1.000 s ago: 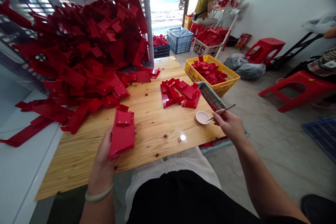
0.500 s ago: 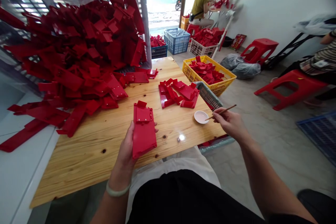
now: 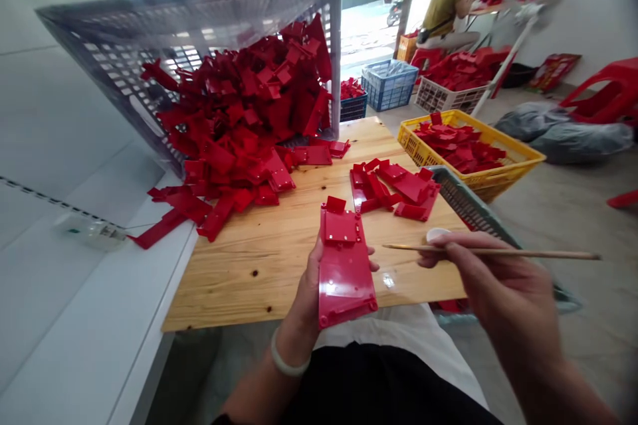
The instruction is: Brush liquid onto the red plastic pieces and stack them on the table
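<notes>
A flat red plastic part (image 3: 345,272) with small posts and a hinged-looking flap is gripped in my left hand (image 3: 310,279), its face turned up toward me. My right hand (image 3: 503,279) pinches a thin wooden stick (image 3: 538,254), which looks like a fine brush. The stick lies level, its tip pointing left, a short way right of the red part and apart from it. Behind my right fingers a small white dish (image 3: 436,234) is mostly hidden. Several more red parts (image 3: 403,186) lie in a loose group on the wooden table (image 3: 234,299).
A grey crate (image 3: 343,46) tipped on its side spills red parts onto the table's left. Beyond the right edge stand a green-grey crate (image 3: 478,212) and a yellow crate (image 3: 528,161) of red parts. Farther back a person (image 3: 446,0) sits working.
My right hand has moved away from the dish, bringing the stick closer to the red part and levelling it. My left hand still holds the part. The head view has swung left.
</notes>
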{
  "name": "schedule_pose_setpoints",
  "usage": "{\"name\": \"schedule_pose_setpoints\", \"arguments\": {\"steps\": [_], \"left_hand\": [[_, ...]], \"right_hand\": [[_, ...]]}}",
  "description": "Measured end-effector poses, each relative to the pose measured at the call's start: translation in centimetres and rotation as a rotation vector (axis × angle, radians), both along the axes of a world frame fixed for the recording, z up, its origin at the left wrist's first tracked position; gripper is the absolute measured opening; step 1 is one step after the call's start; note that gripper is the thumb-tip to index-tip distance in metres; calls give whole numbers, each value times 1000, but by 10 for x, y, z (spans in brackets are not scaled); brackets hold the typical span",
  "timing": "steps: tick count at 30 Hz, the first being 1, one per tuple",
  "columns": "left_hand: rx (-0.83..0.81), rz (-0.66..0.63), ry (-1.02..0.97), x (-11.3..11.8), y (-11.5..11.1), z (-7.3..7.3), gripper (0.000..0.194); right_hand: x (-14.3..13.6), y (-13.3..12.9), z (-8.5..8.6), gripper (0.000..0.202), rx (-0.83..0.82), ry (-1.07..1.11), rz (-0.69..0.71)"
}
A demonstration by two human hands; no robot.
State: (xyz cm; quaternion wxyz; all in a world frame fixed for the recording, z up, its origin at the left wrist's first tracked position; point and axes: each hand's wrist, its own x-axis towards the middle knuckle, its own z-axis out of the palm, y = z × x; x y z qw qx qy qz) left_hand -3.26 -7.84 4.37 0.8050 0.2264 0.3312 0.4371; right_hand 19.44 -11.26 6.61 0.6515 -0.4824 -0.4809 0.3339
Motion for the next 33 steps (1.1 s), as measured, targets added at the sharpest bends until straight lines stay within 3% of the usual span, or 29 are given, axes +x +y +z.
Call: {"name": "schedule_pose_setpoints", "arguments": {"steps": [4,7,11,22,29,33], "left_hand": [[-11,-7,14,3,-6,3,74],[-25,1,44,3,-8,3,75],[-16,6,65,3,-8,2,79],[-29,-9,84,4,-10,7,83],[-15,80,11,11,-11,18,63],[22,130,21,13,-12,17,58]], "right_hand": [[-30,3,-1,10,58,-49,121],[-38,5,-6,12,100,-43,132],[-41,7,-5,16,169,-53,123],[-44,8,1,19,143,-98,106],[-44,6,-5,20,141,-94,137],[-42,4,-11,19,152,-105,128]]}}
